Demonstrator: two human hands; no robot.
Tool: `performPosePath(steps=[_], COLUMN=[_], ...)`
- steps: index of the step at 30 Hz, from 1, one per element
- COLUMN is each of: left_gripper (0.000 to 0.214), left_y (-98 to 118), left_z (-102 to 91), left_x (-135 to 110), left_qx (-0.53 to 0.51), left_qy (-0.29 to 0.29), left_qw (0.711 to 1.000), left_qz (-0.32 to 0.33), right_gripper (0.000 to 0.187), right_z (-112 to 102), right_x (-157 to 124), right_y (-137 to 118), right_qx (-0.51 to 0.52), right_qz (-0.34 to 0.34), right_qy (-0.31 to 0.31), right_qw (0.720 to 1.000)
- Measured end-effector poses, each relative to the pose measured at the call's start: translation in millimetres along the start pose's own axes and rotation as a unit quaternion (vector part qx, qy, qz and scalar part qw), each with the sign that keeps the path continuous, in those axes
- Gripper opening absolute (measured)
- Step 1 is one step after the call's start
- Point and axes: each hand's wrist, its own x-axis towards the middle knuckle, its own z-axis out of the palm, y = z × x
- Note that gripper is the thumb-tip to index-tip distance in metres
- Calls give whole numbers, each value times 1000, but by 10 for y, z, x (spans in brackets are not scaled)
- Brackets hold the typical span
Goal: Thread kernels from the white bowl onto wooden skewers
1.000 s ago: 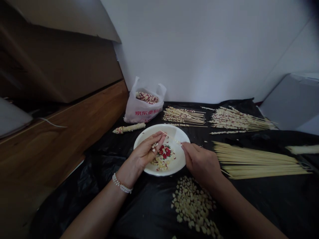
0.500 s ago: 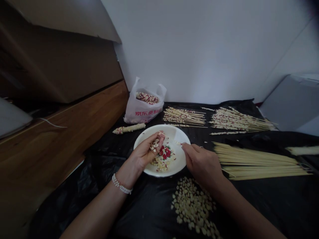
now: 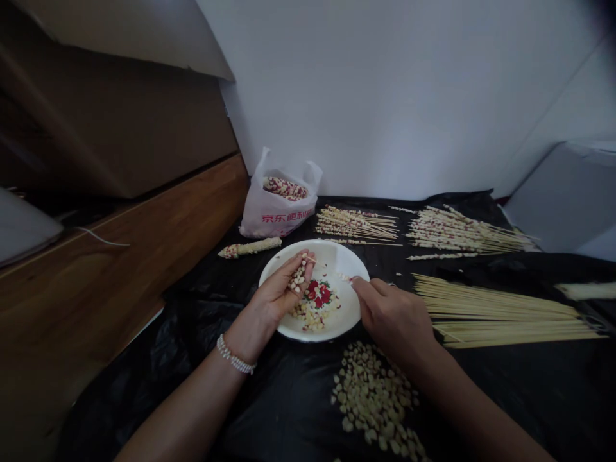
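Note:
My left hand is curled palm-up over the white bowl, with several pale corn kernels cupped in it. Its thumb and fingertips are close together at the pale tip of a thin skewer. Over the bowl's right rim, my right hand pinches the skewer's other part, where a few white and red kernels are threaded by the fingertips. More loose kernels lie in the bowl around its printed red flower. The right fingers partly hide the skewer.
Behind the bowl stand a plastic bag of corn cobs and a partly stripped cob. Kernel-covered skewers lie in bundles at the back; bare skewers lie right. A kernel pile sits in front on black sheeting.
The left fingers and thumb have shifted slightly at the skewer's tip. My right hand has moved a touch to the right, still gripping the skewer.

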Motion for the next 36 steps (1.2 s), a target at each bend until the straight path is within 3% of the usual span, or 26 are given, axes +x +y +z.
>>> performPosePath(steps=[5,28,36], left_gripper=[46,41,49], left_y=[-8,-14,-36], left_z=[1,-22,-76], left_x=[-2,18,68], left_qx=[6,-2,28], left_qy=[-8,-10,-16], left_qw=[1000,1000,999], left_qz=[12,12,32], right_gripper=[21,20,21], right_z=[-2,-1,-5], right_x=[7,5,-6], right_y=[-15,-33,-68], right_qx=[-3,-8,-10], right_qz=[0,2,5], right_qy=[-9,-3,2], right_qw=[1000,1000,1000])
